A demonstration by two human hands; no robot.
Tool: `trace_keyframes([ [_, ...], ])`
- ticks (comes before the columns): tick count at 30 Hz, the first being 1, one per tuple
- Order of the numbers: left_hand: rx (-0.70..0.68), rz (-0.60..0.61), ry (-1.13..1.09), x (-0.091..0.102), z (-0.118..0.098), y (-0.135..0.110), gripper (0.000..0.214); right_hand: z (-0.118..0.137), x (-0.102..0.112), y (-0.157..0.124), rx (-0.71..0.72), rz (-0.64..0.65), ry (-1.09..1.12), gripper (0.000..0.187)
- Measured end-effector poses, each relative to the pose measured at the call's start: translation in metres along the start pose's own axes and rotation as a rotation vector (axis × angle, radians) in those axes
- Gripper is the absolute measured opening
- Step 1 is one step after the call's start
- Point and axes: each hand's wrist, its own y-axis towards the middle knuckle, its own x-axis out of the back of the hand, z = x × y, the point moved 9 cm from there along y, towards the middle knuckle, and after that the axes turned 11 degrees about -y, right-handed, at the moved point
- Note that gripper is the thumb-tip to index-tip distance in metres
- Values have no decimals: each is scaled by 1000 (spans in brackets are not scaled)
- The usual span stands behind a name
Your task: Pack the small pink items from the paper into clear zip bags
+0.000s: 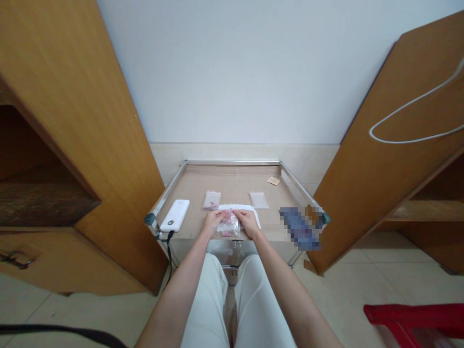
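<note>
Between my two hands is a small clear plastic bag (231, 227) with pink bits inside, held over the near edge of the table. My left hand (213, 221) pinches its upper left side, and my right hand (247, 221) pinches the upper right. Beneath and behind the hands lies a white sheet (255, 217), partly covered by them. Farther back on the left rests another clear bag (212, 200) with some red bits in it. A pale, flat bag (259, 199) lies to the right, beyond my right hand; its contents are unclear.
A metal-railed table (235, 181) stands against the wall. On it are a white power bank (176, 215) with a black cable at left, a small tan card (273, 181) and a blurred-out dark item (300, 228) at right. Wooden cabinets flank it; a red stool (416, 316) is lower right.
</note>
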Motion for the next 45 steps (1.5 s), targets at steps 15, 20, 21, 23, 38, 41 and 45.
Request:
trace_keyframes([
  [15, -34, 17, -5, -9, -14, -9, 27, -8, 21, 9, 12, -214, 104, 42],
  [20, -72, 43, -70, -15, -17, -7, 22, -7, 24, 8, 27, -233, 128, 38],
  [21, -85, 49, -60, -16, -19, -6, 19, -6, 24, 8, 26, -232, 144, 38],
  [23, -124, 39, -11, -15, -25, -3, 12, -6, 22, 8, 8, -216, 211, 35],
  [38, -227, -317, 558, 61, -58, 43, 17, 1, 10, 4, -56, -104, 425, 38],
  [41, -189, -295, 699, 62, -53, 45, 21, -1, 9, 5, -61, -97, 438, 38],
  [45, -225, -314, 817, 60, -57, 42, 19, -2, 9, 5, -64, -97, 437, 35],
])
